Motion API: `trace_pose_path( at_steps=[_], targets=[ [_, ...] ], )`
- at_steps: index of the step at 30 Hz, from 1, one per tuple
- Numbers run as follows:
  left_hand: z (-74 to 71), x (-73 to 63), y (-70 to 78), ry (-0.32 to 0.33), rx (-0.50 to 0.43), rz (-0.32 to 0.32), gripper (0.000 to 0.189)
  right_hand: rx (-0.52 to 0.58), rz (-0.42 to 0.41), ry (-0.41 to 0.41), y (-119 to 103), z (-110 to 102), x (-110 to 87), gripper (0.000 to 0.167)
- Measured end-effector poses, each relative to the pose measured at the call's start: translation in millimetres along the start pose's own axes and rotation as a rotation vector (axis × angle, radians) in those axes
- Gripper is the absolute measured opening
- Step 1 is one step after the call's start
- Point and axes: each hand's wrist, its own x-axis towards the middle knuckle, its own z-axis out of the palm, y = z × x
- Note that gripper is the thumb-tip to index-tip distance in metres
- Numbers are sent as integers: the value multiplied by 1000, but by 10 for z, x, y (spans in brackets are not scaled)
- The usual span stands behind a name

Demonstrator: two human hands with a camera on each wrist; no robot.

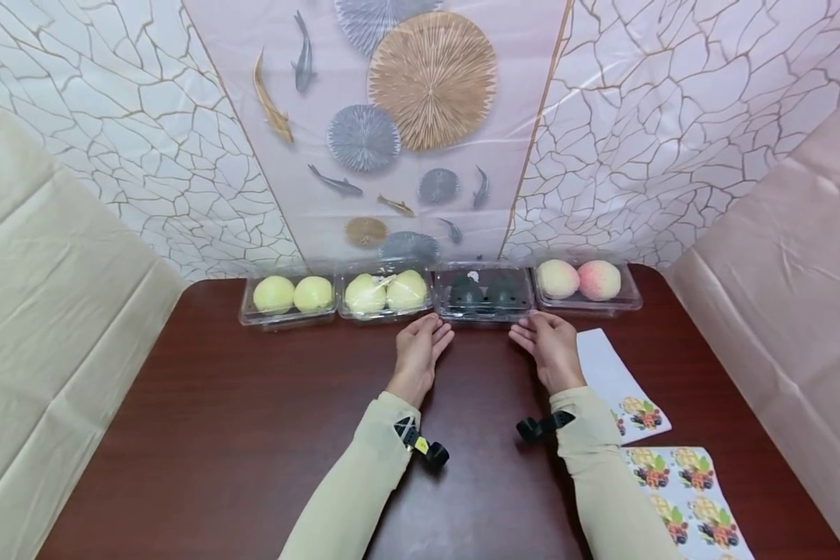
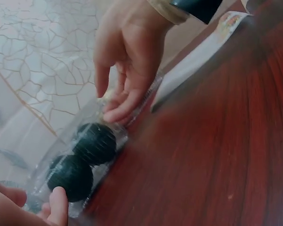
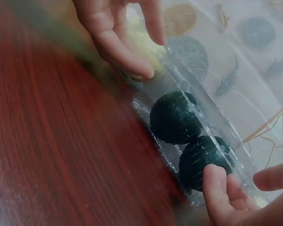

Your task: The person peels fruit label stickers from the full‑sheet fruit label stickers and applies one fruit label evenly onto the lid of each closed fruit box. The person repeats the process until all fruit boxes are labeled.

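A clear plastic box [image 1: 484, 317] with two dark green round fruits [image 3: 176, 117] inside sits at the back of the table, third from the left in a row. My left hand [image 1: 418, 351] is at its near left corner, fingers loosely extended. At the near right corner is my right hand [image 1: 554, 351], its thumb and fingers spread apart. In the left wrist view, the right hand's fingertips [image 2: 115, 114] come right to the end of the box. The right wrist view has the left hand [image 3: 117, 37] beside the opposite end, thumb apart from the fingers.
Two boxes with yellow-green fruits [image 1: 273, 295] stand to the left, and one with pinkish peaches [image 1: 600, 280] to the right. Sheets of fruit-printed stickers [image 1: 693, 498] lie at the table's right side. A patterned backdrop [image 1: 434, 194] rises behind the row.
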Motion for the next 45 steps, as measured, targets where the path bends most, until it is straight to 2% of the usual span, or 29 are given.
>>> trace_pose_path(
  at_steps=[3,7,12,19,25,28,32,35,42,45],
  targets=[
    [-14,39,-35,24,71,45,23,-15,-17,15,23,-10,25,23],
    [-47,91,-62,40,180,112,22,-87,-54,35,31,-40,45,25],
    [-68,142,-63,25,232,153,23,-147,-86,25,19,-77,48,20],
    [-46,148,0,-1,220,167,22,-144,-76,-24,38,-116,30,17],
    [-63,99,23,-9,208,120,20,-188,-29,-44,37,-193,-72,18],
    [-103,69,36,-48,250,92,21,-211,-11,-50,28,-242,-142,17],
    [-226,18,101,-146,390,64,21,-228,-1,-65,48,-285,-248,14],
    [-321,-29,150,-199,479,69,22,-236,10,-89,87,-305,-328,15],
    [-400,-126,192,-265,542,93,20,-349,4,-149,112,-357,-473,22],
    [-426,-187,212,-281,561,106,18,-407,-18,-150,116,-370,-531,24]
  ],
)
